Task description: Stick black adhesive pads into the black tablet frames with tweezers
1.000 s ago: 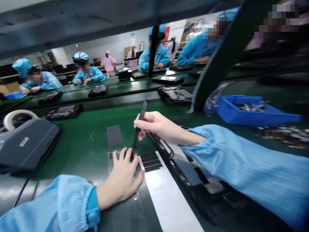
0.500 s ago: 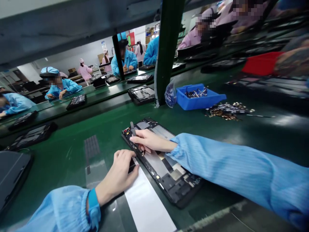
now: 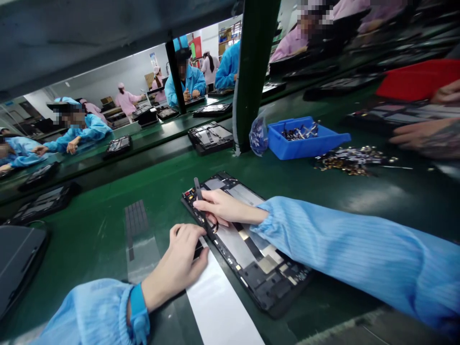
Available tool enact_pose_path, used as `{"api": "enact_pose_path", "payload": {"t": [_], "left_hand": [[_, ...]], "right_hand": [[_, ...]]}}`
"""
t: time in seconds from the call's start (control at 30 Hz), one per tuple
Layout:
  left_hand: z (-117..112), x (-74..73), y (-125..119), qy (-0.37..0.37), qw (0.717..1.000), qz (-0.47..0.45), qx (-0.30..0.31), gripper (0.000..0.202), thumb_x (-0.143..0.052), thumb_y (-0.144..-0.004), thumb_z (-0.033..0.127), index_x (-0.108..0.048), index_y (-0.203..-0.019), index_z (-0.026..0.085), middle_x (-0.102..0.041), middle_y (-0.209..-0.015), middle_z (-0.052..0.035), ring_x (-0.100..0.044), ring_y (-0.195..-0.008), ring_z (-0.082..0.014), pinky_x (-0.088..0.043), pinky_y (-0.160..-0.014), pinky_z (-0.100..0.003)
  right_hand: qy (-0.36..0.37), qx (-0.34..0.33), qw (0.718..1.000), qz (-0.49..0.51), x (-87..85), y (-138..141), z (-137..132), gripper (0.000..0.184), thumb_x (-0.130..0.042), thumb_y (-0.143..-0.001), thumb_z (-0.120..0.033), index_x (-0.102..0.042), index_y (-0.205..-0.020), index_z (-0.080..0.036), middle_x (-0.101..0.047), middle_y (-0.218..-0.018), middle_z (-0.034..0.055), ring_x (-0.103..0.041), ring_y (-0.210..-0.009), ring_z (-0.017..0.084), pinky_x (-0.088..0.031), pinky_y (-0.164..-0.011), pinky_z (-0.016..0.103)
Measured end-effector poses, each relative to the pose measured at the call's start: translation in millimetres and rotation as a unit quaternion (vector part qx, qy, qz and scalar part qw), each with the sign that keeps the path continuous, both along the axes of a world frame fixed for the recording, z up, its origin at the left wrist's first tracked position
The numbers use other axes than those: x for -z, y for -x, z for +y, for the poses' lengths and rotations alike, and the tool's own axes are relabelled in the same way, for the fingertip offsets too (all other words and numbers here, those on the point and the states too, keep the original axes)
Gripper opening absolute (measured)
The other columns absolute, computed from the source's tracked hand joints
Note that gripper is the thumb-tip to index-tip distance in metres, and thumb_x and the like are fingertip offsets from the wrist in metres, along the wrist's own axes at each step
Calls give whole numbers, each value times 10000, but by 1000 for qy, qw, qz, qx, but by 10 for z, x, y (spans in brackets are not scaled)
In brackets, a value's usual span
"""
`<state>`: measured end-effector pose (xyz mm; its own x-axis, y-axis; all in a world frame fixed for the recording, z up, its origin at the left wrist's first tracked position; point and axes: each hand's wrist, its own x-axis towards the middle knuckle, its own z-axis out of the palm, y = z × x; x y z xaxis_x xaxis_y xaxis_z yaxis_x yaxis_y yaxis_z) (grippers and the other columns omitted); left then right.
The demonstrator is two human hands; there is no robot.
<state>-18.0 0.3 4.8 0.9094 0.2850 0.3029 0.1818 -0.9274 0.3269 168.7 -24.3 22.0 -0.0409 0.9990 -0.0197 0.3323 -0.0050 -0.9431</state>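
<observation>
An opened black tablet (image 3: 251, 254) lies on the green belt with its circuit parts showing. My right hand (image 3: 221, 208) rests on its near left edge, fingers closed round black tweezers (image 3: 198, 191) whose tip points down at the frame. My left hand (image 3: 181, 261) lies with fingers curled on a white backing strip (image 3: 219, 306) just left of the tablet, pressing its top end where small black stickers sit. A clear sheet with a block of dark stickers (image 3: 135, 218) lies further left.
A blue bin (image 3: 305, 139) of metal parts and a loose pile of parts (image 3: 350, 158) sit at the right beside a green post (image 3: 253, 76). Other opened tablets (image 3: 210, 136) ride the far belts, where several workers sit. Another person's hand (image 3: 422, 134) shows at far right.
My right hand came down from the sticker strip onto the tablet's edge, lowering the tweezers. The view swung right, revealing the whole tablet. My left hand stayed on the strip.
</observation>
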Motion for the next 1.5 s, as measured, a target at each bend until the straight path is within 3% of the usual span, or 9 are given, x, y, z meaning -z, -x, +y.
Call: {"api": "enact_pose_path", "payload": {"t": [0.4, 0.67, 0.8, 0.93, 1.2, 1.5], "left_hand": [[-17, -30, -11, -19, 1000, 18, 5, 253, -390, -869, 127, -435, -1114, 167, -547, -1016, -74, -484, -994, -197, -305, -925, -407], [-46, 3, 8, -115, 993, 11, 16, 318, -343, -873, 76, -488, -1141, 166, -593, -956, -62, -505, -969, -189, -237, -951, -457], [-90, -5, -17, -162, 986, 33, -22, 364, -353, -854, 91, -471, -1193, 147, -572, -935, -75, -492, -899, -211, -299, -822, -431], [-91, -7, -50, -187, 978, 70, -54, 412, -346, -854, 134, -418, -1253, 58, -535, -922, -103, -446, -831, -226, -315, -715, -399], [-140, -73, -6, -170, 980, 89, 51, 372, -361, -853, 97, -449, -1214, 75, -563, -878, -85, -430, -813, -211, -302, -688, -384], [-174, -16, -20, -114, 987, 113, -15, 447, -291, -868, 154, -340, -1283, -4, -498, -900, -132, -435, -830, -248, -349, -649, -382]], "right_hand": [[-10, -2, 1000, 1, 52, -15, 18, 139, -405, -895, -272, -436, -801, -175, -465, -424, -88, -383, -240, 56, -253, -225, 142], [-40, 16, 999, -19, -9, 23, -25, 113, -428, -890, -241, -450, -809, -166, -465, -415, -93, -395, -243, 49, -263, -251, 133], [-41, 30, 998, 42, 11, 18, -32, 111, -393, -895, -253, -415, -813, -181, -495, -435, -87, -400, -232, 55, -231, -229, 132], [-38, 22, 993, 111, 59, -5, -19, 123, -401, -886, -303, -407, -843, -189, -511, -434, -82, -422, -236, 66, -238, -227, 128], [-18, 26, 986, 162, 133, -42, -3, 277, -496, -824, -449, -395, -838, -191, -520, -434, -72, -405, -233, 63, -259, -219, 127], [-11, 26, 986, 166, 106, -27, 9, 266, -496, -825, -436, -402, -819, -188, -515, -425, -71, -406, -236, 60, -252, -225, 128]]}}
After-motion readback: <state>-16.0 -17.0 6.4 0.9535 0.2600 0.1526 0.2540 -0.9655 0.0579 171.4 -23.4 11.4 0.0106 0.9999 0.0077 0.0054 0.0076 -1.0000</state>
